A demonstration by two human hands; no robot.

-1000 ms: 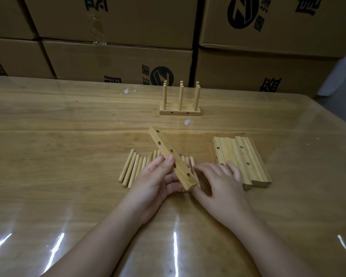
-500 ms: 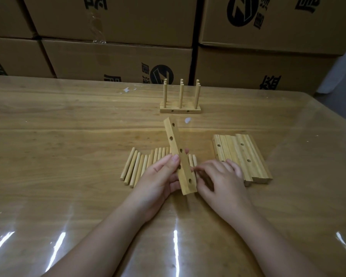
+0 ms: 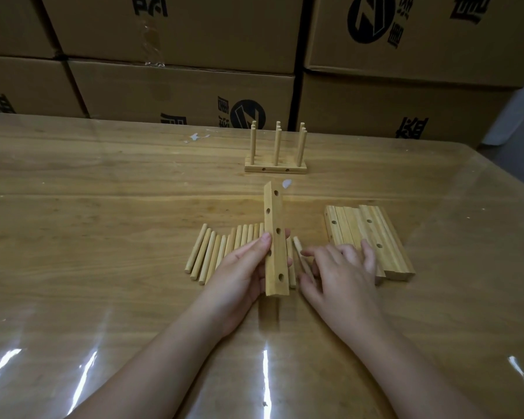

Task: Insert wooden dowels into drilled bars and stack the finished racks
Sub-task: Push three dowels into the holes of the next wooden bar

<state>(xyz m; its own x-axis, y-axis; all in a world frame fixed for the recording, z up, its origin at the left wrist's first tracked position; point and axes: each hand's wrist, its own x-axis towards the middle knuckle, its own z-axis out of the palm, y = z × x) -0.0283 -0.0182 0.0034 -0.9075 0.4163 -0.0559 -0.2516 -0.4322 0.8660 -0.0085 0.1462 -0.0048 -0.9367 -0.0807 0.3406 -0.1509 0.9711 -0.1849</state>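
Gripped the drilled bar [image 3: 275,207] in the left hand [image 3: 239,276], thumb and fingers [image 3: 262,241] curled round its near half, far end pointing away, holes facing up. Pinched 1 dowel [image 3: 298,247] in the right hand [image 3: 342,279], just beside the bar's right edge. Had loose dowels [image 3: 212,255] in a row on the tabletop [image 3: 103,207] under both hands, a stack of drilled bars [image 3: 372,234] to the right, partly under the right hand, and 1 finished rack [image 3: 275,169] standing farther back, before cardboard boxes [image 3: 179,86].
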